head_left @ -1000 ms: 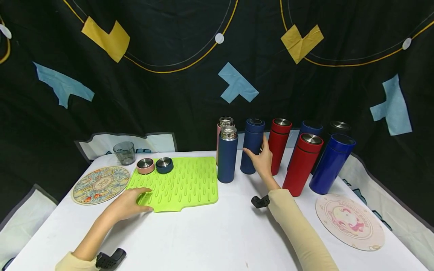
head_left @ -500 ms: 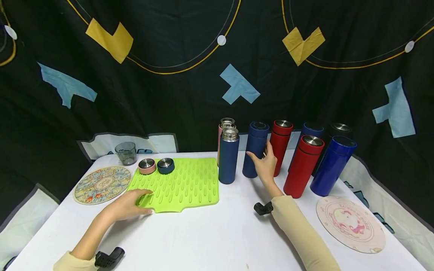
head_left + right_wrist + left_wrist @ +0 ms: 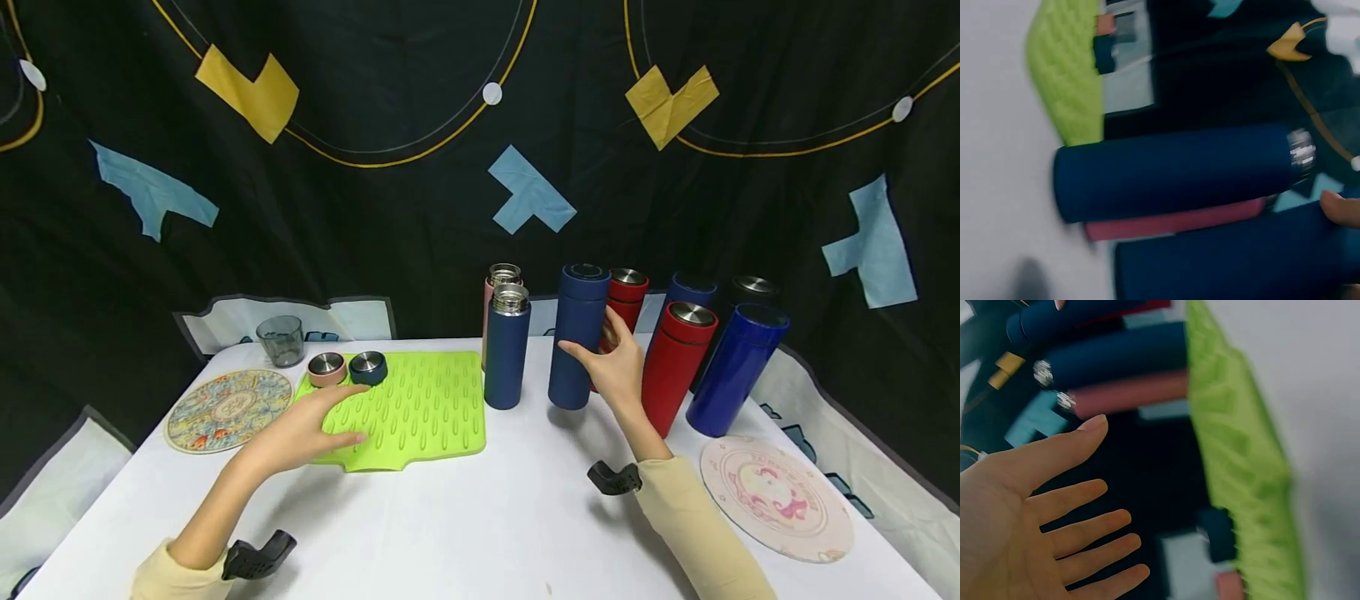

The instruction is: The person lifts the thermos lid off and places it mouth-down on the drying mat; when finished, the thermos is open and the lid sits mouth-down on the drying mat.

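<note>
My right hand [image 3: 617, 367] grips a navy thermos bottle [image 3: 573, 350] with its lid on, thumb across the front and fingers behind its right side. A shadow shows below the upright bottle's base. Just left of it stands an uncapped navy bottle [image 3: 507, 354], with an uncapped pink bottle [image 3: 489, 287] partly hidden behind. My left hand [image 3: 300, 429] holds nothing, its fingers spread, above the left front edge of the green drying mat [image 3: 435, 408]. On the mat's back left corner sit a pink lid [image 3: 327, 370] and a navy lid [image 3: 368, 368].
On the right stand a red bottle [image 3: 675, 367], a shiny blue bottle [image 3: 738, 371] and several more behind. A pink round mat [image 3: 776, 500] lies in front of them. At left are a patterned round mat [image 3: 228, 410] and a glass cup [image 3: 282, 340].
The gripped navy bottle has moved right and toward me with my right hand, now overlapping the rear red bottle. My left hand has risen from the mat's edge and shifted right.
</note>
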Demonstrator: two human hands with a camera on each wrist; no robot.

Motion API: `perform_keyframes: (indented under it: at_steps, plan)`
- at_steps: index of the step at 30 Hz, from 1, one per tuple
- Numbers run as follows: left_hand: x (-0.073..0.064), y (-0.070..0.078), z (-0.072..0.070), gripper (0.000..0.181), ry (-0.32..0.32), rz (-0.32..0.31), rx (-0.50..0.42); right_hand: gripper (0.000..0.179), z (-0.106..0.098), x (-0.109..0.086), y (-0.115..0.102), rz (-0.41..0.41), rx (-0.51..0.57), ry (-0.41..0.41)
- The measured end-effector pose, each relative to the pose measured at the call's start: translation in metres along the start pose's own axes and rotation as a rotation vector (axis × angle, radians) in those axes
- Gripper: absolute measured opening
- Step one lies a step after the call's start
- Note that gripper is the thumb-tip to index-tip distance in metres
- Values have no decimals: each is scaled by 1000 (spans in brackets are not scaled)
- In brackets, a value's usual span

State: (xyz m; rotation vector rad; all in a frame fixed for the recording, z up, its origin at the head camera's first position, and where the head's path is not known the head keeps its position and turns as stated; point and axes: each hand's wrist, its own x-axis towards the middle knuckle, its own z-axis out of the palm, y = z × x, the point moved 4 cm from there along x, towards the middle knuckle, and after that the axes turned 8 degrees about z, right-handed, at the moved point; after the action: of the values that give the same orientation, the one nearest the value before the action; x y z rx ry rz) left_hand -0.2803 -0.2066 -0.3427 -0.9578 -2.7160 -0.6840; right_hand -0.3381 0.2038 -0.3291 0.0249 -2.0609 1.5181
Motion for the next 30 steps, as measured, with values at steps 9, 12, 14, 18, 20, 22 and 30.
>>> perform_keyframes:
  at_steps: [9, 12, 14, 18, 20, 22, 30]
  plan:
    - [28, 65, -26, 73, 94, 106, 10, 81, -11, -16, -41, -88, -82, -120]
    - [30, 83, -33, 78, 133, 125, -15, 80, -10, -23, -52, -133, -104, -171]
    - [32, 94, -36, 81, 159, 147, -37, 79, -9, -27, -58, -166, -110, -205]
    - [34, 107, -37, 86, 200, 184, -93, 79, -6, -35, -66, -215, -121, -284]
    - [34, 110, -36, 89, 220, 199, -108, 80, -4, -40, -69, -243, -134, -320]
    - [35, 112, -35, 93, 248, 212, -104, 81, -2, -44, -74, -274, -158, -353]
    - [42, 120, -24, 102, 285, 288, -112, 84, 7, -61, -85, -439, -271, -475]
